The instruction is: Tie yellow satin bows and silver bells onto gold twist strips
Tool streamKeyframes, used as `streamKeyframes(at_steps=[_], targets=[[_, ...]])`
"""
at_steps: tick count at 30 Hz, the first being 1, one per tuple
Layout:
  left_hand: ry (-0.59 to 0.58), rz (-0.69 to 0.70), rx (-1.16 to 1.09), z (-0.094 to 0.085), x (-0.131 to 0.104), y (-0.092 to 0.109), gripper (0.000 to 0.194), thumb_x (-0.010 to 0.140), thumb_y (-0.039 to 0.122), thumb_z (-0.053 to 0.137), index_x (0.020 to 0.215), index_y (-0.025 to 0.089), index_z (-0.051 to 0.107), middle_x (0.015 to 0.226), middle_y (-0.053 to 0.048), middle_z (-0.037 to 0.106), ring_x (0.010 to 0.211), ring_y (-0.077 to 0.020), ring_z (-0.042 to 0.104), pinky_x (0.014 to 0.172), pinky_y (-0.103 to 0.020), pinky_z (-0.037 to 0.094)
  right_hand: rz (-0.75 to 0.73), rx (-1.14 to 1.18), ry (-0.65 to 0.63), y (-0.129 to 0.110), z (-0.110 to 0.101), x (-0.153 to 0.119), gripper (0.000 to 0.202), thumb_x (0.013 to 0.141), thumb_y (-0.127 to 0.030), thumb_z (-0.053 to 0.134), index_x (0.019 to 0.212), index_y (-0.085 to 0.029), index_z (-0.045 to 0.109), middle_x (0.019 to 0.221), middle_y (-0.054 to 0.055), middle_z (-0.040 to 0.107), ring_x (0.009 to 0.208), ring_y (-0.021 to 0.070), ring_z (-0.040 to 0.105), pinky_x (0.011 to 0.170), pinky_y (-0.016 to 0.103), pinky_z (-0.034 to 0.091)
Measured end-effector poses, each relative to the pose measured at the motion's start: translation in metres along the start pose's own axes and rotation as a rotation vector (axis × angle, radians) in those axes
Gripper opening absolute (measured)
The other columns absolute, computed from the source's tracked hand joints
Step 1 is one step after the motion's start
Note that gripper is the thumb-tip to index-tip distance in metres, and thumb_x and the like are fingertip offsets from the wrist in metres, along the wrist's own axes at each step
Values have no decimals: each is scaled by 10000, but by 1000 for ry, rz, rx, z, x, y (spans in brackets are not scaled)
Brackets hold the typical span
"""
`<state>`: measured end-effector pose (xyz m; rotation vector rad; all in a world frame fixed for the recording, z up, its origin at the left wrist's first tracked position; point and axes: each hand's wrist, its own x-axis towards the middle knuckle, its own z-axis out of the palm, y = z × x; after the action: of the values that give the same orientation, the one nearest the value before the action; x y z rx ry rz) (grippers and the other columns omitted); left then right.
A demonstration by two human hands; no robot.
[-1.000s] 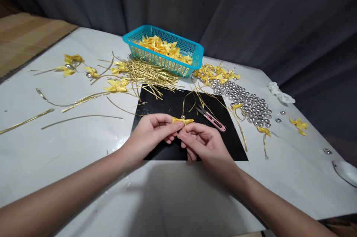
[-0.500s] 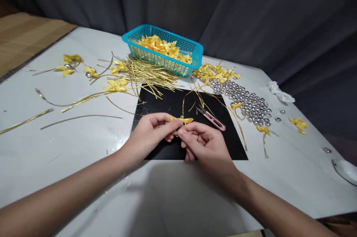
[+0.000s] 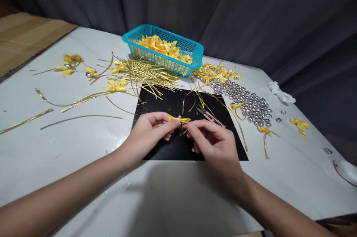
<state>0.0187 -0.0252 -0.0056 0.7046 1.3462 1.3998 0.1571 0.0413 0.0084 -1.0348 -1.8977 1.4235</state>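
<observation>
My left hand (image 3: 152,131) pinches a small yellow ribbon bow (image 3: 181,119) between thumb and forefinger, above a black mat (image 3: 173,149). A small round bead shows at the middle of the bow. Just right of the bow, my right hand (image 3: 213,138) has its thumb and forefinger pressed together on a thin gold cord (image 3: 183,132) that hangs beneath it. Pink-handled thread snips (image 3: 210,117) lie on the mat behind my right hand, partly hidden by it.
A blue basket (image 3: 199,53) of yellow bows stands at the back. Before it lies a pile of gold cords (image 3: 150,73). Silver beads (image 3: 251,105) spread to the right, with a crumpled white piece (image 3: 281,93) beyond. Loose bows and cords lie at the left.
My right hand has moved to the right, away from my left hand, and now covers part of the snips. The bow has shifted slightly left, and more of the cord below it shows.
</observation>
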Motion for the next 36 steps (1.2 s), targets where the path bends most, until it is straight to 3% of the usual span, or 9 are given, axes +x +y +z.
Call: streamKeyframes(at_steps=[6,12,17,22,26,29,32,34,36], targets=[[-17,-5,-2,0,1,0,237,731,273,674,556,144,579,481,63,502,498,-58,430,514,-173,332,-137,-43,33,-2,-1,1,80,761,-239,597,727,-167,605,583,-27,529,426,54,413,380,188,349],[-22,-1,-56,-1,2,-1,245,742,254,669,539,143,587,478,63,500,493,-49,427,502,-160,330,-398,-305,80,6,-2,2,33,767,-172,619,737,-161,626,646,-9,568,464,56,443,416,194,360],[-31,-5,-121,-1,3,-1,222,749,231,661,552,143,613,481,65,504,485,-40,418,485,-146,328,-400,-382,43,15,1,4,69,726,-195,687,771,-153,656,643,-10,573,421,44,400,406,203,343],[-12,-11,-141,0,2,0,248,750,213,659,522,139,598,469,63,502,475,-36,416,474,-135,335,-279,-245,-120,11,-5,10,96,797,-205,585,727,-153,626,661,-3,541,494,62,404,447,205,323],[38,-36,-165,1,3,0,201,740,225,676,569,137,619,494,64,520,472,-33,430,468,-133,346,33,-108,-363,-2,-18,16,138,779,-279,589,718,-158,563,579,-38,454,465,62,366,420,195,286],[12,-32,-176,1,4,0,197,748,244,677,592,135,624,511,59,536,482,-32,450,475,-129,356,265,164,-492,-2,-20,15,178,815,-354,562,782,-193,492,492,-79,404,404,62,374,405,179,310],[24,-25,-198,0,4,-2,238,755,272,675,576,137,597,488,60,523,461,-33,444,466,-133,358,422,441,-604,2,-15,13,186,830,-361,559,849,-218,442,561,-82,482,354,42,330,378,176,341],[45,-16,-204,-1,3,-2,250,758,276,673,569,137,586,479,59,519,455,-33,444,472,-133,366,447,410,-627,0,-15,13,213,816,-380,589,880,-204,487,587,-85,482,334,19,261,344,164,309],[70,-12,-213,-1,4,-2,208,757,270,673,612,134,612,497,58,527,468,-31,457,485,-127,375,375,205,-596,-7,-22,17,248,818,-411,591,861,-167,573,528,-93,414,330,11,247,324,154,241]])
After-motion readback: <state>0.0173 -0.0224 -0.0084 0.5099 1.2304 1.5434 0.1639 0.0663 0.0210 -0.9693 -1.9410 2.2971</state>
